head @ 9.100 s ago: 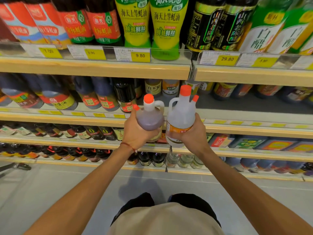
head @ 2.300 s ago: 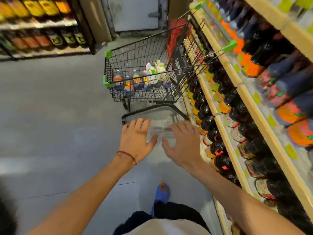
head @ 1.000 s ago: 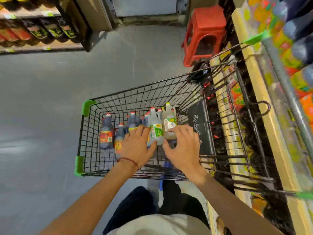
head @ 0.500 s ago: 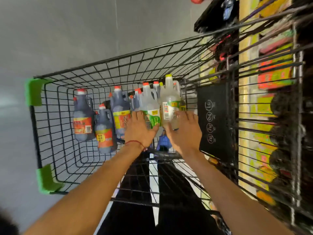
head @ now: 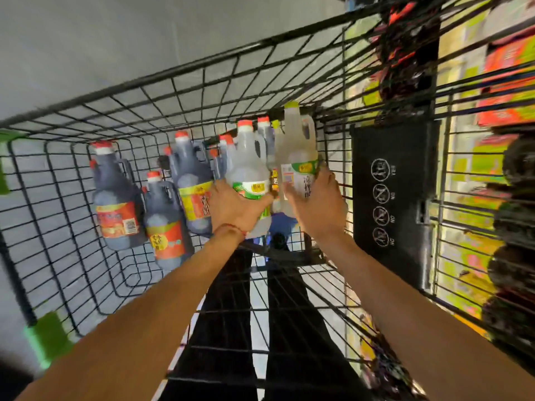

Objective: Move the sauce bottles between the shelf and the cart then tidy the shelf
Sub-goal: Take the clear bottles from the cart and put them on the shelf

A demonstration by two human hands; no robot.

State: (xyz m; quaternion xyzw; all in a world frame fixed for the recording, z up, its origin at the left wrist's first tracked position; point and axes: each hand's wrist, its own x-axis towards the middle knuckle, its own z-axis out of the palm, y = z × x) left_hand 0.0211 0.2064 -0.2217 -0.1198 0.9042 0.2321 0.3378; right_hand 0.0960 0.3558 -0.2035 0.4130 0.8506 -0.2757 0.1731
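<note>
Two-bottle pickup: left hand [head: 234, 208] clamps red-capped clear bottle [head: 248, 169], right hand [head: 317, 205] clamps yellow-capped bottle [head: 295, 149], mid-body, likely for lifting from cart [head: 173, 92]; dark bottles [head: 115, 195] at 9 o'clock.

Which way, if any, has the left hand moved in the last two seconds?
Yes: the left hand went forward, from short of the cart into its basket, gripping a clear bottle.

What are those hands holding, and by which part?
The left hand grips the red-capped bottle, the right hand the yellow-capped bottle, each round its labelled body.
</note>
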